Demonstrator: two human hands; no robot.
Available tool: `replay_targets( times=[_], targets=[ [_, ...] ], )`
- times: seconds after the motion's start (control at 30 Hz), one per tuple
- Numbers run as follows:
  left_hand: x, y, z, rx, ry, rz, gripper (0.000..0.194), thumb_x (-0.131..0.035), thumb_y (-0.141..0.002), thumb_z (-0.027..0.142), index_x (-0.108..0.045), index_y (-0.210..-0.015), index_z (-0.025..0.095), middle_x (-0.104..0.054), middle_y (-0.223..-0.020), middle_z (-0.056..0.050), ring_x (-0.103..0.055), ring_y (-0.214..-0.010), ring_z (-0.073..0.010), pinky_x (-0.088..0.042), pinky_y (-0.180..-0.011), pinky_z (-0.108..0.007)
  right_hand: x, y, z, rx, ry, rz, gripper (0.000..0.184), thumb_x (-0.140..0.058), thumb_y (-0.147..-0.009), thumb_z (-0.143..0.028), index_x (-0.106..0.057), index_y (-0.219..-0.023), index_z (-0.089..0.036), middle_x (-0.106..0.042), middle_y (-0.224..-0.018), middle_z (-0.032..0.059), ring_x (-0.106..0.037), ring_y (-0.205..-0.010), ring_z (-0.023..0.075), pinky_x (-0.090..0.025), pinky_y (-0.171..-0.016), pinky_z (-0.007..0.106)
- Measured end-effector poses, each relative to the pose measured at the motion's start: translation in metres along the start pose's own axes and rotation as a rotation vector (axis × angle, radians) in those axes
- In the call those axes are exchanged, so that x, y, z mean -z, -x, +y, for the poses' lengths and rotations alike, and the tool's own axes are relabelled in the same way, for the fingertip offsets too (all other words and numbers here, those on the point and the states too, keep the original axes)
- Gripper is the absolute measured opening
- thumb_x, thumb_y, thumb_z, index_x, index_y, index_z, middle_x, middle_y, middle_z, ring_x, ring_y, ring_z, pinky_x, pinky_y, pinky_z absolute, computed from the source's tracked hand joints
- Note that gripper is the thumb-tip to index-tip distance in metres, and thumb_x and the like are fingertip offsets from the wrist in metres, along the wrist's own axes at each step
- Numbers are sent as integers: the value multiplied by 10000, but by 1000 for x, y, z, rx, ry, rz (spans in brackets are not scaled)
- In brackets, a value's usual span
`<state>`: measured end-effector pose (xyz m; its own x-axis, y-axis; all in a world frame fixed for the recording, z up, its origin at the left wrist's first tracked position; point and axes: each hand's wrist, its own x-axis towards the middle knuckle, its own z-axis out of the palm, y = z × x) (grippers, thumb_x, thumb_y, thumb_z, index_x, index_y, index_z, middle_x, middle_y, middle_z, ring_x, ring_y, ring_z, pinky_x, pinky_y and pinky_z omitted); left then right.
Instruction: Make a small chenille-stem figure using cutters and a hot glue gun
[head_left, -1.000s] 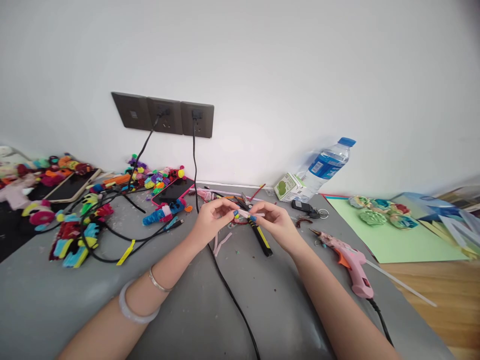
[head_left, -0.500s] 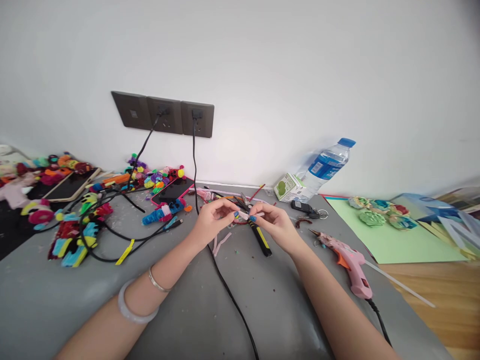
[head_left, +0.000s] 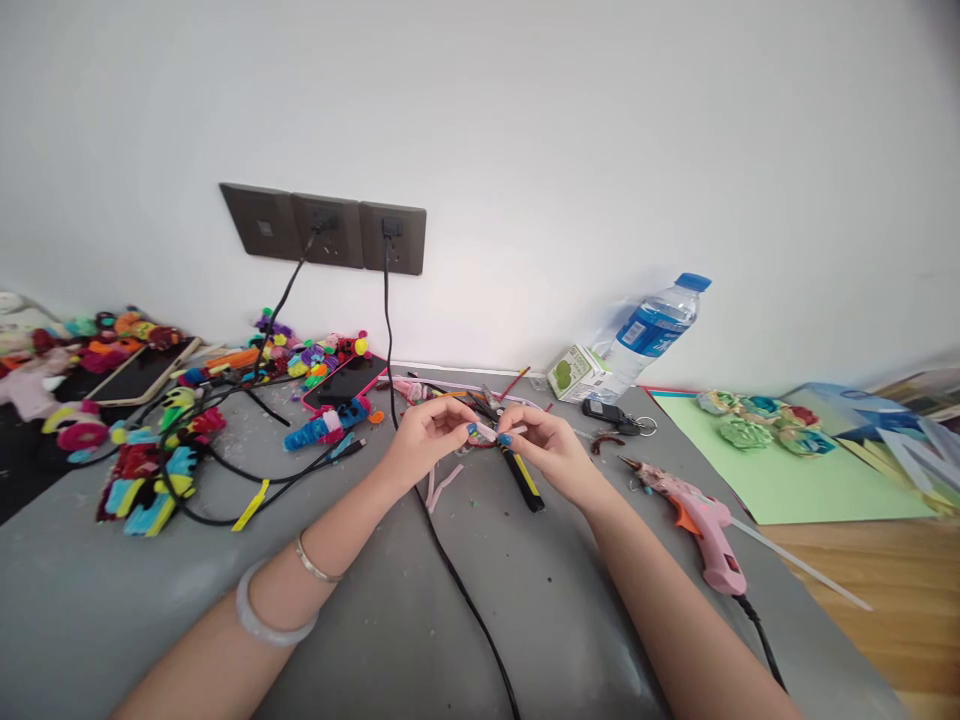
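Note:
Between my two hands is a short pale pink pipe cleaner (head_left: 487, 433). My left hand (head_left: 429, 440) pinches one end between thumb and fingertips. At the other end, my right hand (head_left: 553, 449) is closed on it in the same way. Just behind and below the fingers lie pliers with black and yellow handles (head_left: 523, 478), jaws pointing to the wall. A bent strip of pale pink pipe cleaner (head_left: 444, 488) rests on the grey table (head_left: 360, 620) below my left hand.
A pink glue gun (head_left: 701, 530) lies to the right, by car keys (head_left: 611, 414), a water bottle (head_left: 651, 335) and a small box (head_left: 574, 370). Black cables (head_left: 457, 580) cross the table. Colourful pipe-cleaner figures (head_left: 154, 480) and phones (head_left: 349, 382) are at the left.
Both hands stay almost in place, with a slight shift of the fingertips around the pale pink piece. The camera view has moved very little.

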<state>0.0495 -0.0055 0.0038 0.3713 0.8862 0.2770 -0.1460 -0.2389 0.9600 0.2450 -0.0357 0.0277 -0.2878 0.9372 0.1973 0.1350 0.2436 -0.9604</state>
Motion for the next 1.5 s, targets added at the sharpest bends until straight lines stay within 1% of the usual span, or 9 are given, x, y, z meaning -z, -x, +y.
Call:
replay_targets(
  times=[0.23,0.5,0.7,0.87,1.13,1.2,1.33,1.43,1.5],
  targets=[
    [-2,0,2,21,27,-8,124,-683,-763,249,-661,-830,147,-656,-799,-37,-611,-724,-128,-514,-678,-243,0,0,2,8,-25,-1,239,-707,-802,-435,-654,-799,-202,-609,-784,30,-571,-734,167,-463,-697,295],
    [-2,1,1,36,64,-31,128,-698,-764,244,-665,-835,142,-673,-817,-46,-628,-751,-131,-511,-703,-240,2,-1,4,67,24,11,230,-701,-805,-427,-664,-765,-203,-593,-762,33,-537,-753,177,-427,-690,301],
    [-3,0,5,41,74,-37,161,-722,-748,268,-659,-818,138,-672,-799,-47,-628,-747,-142,-512,-707,-256,3,-1,5,59,21,0,257,-702,-800,-443,-649,-759,-196,-593,-754,34,-535,-741,176,-424,-686,300],
    [-3,1,6,44,101,-67,173,-728,-729,266,-656,-820,137,-650,-787,-35,-604,-739,-135,-485,-697,-246,5,0,2,67,12,-78,262,-699,-819,-433,-644,-767,-182,-581,-768,37,-508,-731,163,-413,-682,292],
    [-3,3,11,109,155,-184,193,-740,-717,277,-651,-806,131,-612,-759,-24,-546,-687,-116,-425,-629,-224,5,4,-2,-7,-108,-232,259,-691,-834,-414,-618,-740,-184,-570,-792,30,-496,-714,148,-409,-663,281],
    [-1,2,9,139,183,-183,214,-736,-728,284,-646,-854,138,-623,-812,-34,-566,-730,-126,-443,-662,-232,5,3,1,9,-121,-199,261,-703,-822,-415,-621,-735,-183,-570,-780,29,-498,-714,151,-407,-661,283],
    [3,0,4,158,119,-142,206,-714,-744,260,-635,-895,144,-634,-862,-41,-582,-779,-139,-454,-693,-239,7,-1,8,83,-116,-27,227,-725,-807,-391,-636,-738,-194,-568,-753,17,-499,-708,147,-401,-650,274],
    [2,1,2,168,-20,-233,123,-656,-779,236,-652,-849,134,-620,-759,-25,-536,-668,-115,-411,-614,-221,8,-3,12,99,-85,81,220,-734,-797,-391,-640,-734,-203,-563,-751,14,-515,-713,149,-416,-640,271],
    [-1,4,2,170,-92,-317,120,-621,-800,226,-671,-856,133,-596,-706,-8,-480,-595,-96,-376,-570,-214,7,-3,12,108,-52,98,229,-742,-785,-399,-644,-723,-203,-564,-749,18,-530,-726,157,-427,-647,278]
  ],
)
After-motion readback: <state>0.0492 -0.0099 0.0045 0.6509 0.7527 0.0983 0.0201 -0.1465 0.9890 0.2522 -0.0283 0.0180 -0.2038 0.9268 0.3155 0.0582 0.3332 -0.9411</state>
